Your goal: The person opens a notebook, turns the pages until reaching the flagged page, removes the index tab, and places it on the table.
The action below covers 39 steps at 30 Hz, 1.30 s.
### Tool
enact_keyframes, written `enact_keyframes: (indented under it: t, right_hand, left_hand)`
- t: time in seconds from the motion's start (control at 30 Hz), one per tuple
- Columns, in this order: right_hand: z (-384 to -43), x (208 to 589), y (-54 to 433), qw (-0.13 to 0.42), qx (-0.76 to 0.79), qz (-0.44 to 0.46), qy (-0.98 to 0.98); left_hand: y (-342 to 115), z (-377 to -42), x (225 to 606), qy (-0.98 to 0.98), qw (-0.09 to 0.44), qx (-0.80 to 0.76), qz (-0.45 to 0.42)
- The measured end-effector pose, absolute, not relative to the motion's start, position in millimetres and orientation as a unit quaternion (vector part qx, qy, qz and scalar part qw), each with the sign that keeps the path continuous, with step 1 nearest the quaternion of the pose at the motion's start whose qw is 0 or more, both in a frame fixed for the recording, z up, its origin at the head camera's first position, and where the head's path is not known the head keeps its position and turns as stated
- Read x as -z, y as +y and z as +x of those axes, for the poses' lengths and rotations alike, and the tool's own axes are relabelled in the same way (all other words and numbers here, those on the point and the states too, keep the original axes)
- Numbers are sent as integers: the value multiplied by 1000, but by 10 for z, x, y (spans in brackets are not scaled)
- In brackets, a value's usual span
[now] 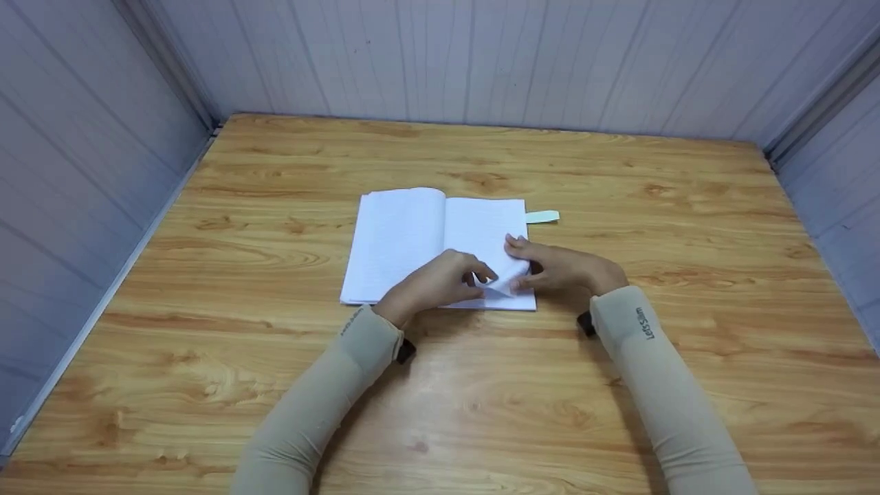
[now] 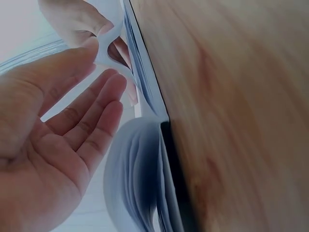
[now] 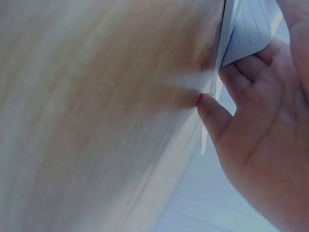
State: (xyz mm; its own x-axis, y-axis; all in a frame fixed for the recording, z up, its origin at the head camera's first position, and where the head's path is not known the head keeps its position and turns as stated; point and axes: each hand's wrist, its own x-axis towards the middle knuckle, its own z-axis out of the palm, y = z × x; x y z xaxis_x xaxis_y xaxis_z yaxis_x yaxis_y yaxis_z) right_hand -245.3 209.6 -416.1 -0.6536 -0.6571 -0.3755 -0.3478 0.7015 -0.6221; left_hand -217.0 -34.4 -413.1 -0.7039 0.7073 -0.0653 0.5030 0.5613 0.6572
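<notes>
An open lined notebook [image 1: 402, 240] lies on the table, with one right-hand page [image 3: 248, 34] lifted and curled at its near edge. My right hand [image 1: 567, 265] holds this page near the lower right corner. Some of its fingers show behind the paper in the right wrist view, and their tips are partly hidden. Over the notebook's lower middle, my left hand [image 1: 443, 278] reaches to the lifted page. In the left wrist view its thumb tip is beside the curled edge, and the other fingers [image 2: 91, 111] are loosely extended.
A pale green strip [image 1: 543, 217] sticks out from the notebook's right side. The wood-patterned table [image 1: 275, 385] meets panelled walls [image 1: 481, 62] at the back and both sides. Bulging pages [image 2: 130, 174] stand near the spine in the left wrist view.
</notes>
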Motion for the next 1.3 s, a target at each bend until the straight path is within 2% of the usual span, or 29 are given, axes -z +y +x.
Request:
enact_keyframes:
  t: [0.43,0.7,0.93,1.3]
  right_hand:
    - [-2418,4168,2113,280,258,-268,885]
    - [-2454,4126,2170,234,290,-244,896]
    - [-2473,4136,2172,216,307,-223,900]
    - [-2482,4150,2180,212,316,-228,896]
  left_hand:
    - [-379,-2164,4139,869,145,-338,331]
    - [-438,-2170,4125,864,96,-373,325]
    - [-519,-2164,4090,870,60,-404,275]
    - [-698,-2185,4033,836,-16,-496,233]
